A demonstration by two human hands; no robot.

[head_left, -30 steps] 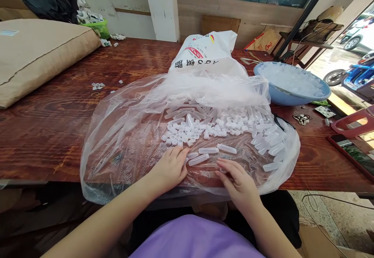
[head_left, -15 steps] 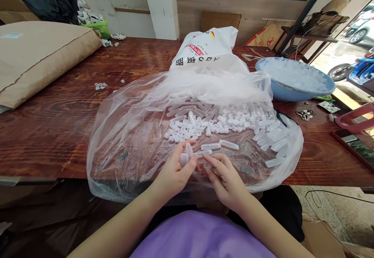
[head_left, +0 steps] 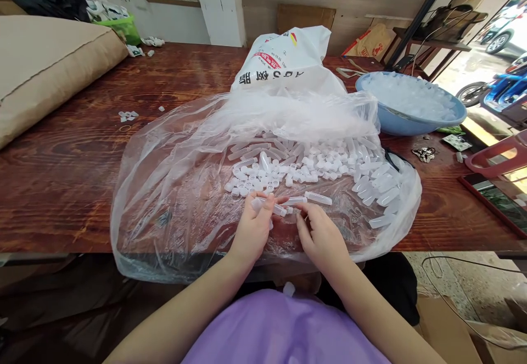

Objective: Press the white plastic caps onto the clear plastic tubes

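Note:
My left hand (head_left: 254, 225) is closed round a translucent plastic tube (head_left: 276, 207), whose open end points right. More white plastic shows between its fingers, partly hidden. My right hand (head_left: 323, 235) is curled just to the right, fingertips pinched beside a small white cap (head_left: 290, 210) near the tube's end. Beyond the hands, two similar tubes, one being the right-hand tube (head_left: 318, 198), lie on a clear plastic bag (head_left: 197, 210). A heap of small white caps (head_left: 251, 180) sits there, with more tubes (head_left: 376, 185) at the right.
A blue basin (head_left: 405, 125) full of translucent pieces stands at the back right, by a white printed sack (head_left: 284, 59). Keys (head_left: 424, 154), a phone (head_left: 500, 202) and a red stool (head_left: 494, 158) are at the right. A brown paper package (head_left: 53, 73) lies at left. A white piece (head_left: 289, 289) is by my lap.
The left hand has turned, and the tube now slants down to the right in its grip. The right hand has drawn slightly away from it. A white piece now shows by my lap.

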